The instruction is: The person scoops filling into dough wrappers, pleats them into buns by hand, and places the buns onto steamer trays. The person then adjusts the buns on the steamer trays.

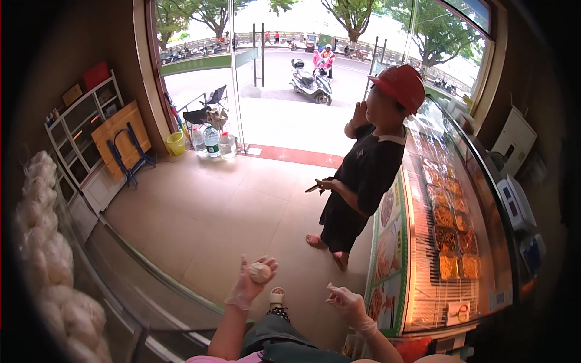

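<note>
A pale, round dough bun [260, 272] rests in the upturned palm of my left hand [249, 283], which wears a clear thin glove. The fingers lie partly around the bun, and the thumb points up beside it. To the right, my right hand [350, 307], gloved too, is held apart from the bun with its fingers curled together. A small whitish tip shows at those fingers; whether it is glove or something held, I cannot make out. Both hands are in the air above the tiled floor.
A person [378, 151] in a red cap and dark clothes stands ahead beside a lit glass food counter [417, 266] with several trays. Bagged white goods [45, 242] line the left. Water jugs [211, 142] and a yellow bucket [176, 143] stand near the glass door.
</note>
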Tool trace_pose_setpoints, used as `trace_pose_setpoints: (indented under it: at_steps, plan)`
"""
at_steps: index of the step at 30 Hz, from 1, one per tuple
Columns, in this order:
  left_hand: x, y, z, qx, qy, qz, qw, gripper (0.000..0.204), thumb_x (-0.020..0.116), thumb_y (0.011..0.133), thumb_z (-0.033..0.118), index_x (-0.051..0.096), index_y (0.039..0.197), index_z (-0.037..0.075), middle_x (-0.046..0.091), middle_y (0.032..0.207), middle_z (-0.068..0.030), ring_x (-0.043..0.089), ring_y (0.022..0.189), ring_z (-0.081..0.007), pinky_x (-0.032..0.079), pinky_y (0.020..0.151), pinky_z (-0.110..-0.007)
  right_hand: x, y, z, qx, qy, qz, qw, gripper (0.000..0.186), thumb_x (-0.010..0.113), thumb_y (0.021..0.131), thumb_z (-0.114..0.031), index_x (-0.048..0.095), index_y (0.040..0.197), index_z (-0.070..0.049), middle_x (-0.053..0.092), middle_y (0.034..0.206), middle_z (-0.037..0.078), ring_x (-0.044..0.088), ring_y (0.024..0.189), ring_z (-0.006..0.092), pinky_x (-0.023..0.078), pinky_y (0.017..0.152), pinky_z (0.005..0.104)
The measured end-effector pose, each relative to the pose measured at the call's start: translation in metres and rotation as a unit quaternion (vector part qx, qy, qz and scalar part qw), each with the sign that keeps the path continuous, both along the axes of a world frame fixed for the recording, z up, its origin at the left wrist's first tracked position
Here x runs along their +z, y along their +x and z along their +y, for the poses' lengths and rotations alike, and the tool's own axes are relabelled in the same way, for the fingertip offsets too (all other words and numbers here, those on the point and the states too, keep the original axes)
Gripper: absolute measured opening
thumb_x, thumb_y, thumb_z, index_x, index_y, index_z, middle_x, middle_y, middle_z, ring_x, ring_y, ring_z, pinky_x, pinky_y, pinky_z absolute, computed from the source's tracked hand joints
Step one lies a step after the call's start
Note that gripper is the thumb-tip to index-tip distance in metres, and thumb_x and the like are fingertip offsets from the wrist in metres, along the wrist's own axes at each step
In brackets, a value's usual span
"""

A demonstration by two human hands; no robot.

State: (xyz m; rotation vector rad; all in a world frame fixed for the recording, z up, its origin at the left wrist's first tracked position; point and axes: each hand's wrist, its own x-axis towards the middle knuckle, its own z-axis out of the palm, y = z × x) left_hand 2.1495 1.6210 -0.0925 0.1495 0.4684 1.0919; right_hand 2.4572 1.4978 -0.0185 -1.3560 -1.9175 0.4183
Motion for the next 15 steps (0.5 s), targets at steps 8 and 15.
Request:
trace_pose_setpoints:
  at_steps: [8, 15]
  plan:
    - [-0.01, -0.036, 0.217, 0.106, -0.034, -0.001, 0.994, 0.071, 0.038, 0.098, 0.068, 0.06, 0.121, 0.004, 0.062, 0.128, -0.0194, 0.06, 0.119, -0.0359, 0.05, 0.1, -0.046, -0.047, -0.008, 0.198, -0.033, -0.142, 0.05, 0.988, 0.047, 0.078, 0.083, -0.013, 0.063, 0.127, -0.006, 0.071, 0.089, 0.01, 0.07, 0.075, 0.0231, 0.056, 0.068, 0.0322]
    - [0.014, -0.022, 0.384, 0.008, -0.019, 0.011, 1.0, 0.073, 0.034, 0.099, 0.066, 0.055, 0.127, 0.002, 0.054, 0.138, -0.0224, 0.054, 0.126, -0.0396, 0.047, 0.106, -0.05, -0.066, -0.041, 0.36, -0.072, -0.29, 0.108, 0.948, 0.047, 0.075, 0.089, -0.021, 0.061, 0.131, -0.004, 0.073, 0.097, 0.015, 0.07, 0.081, 0.0223, 0.056, 0.076, 0.0318]
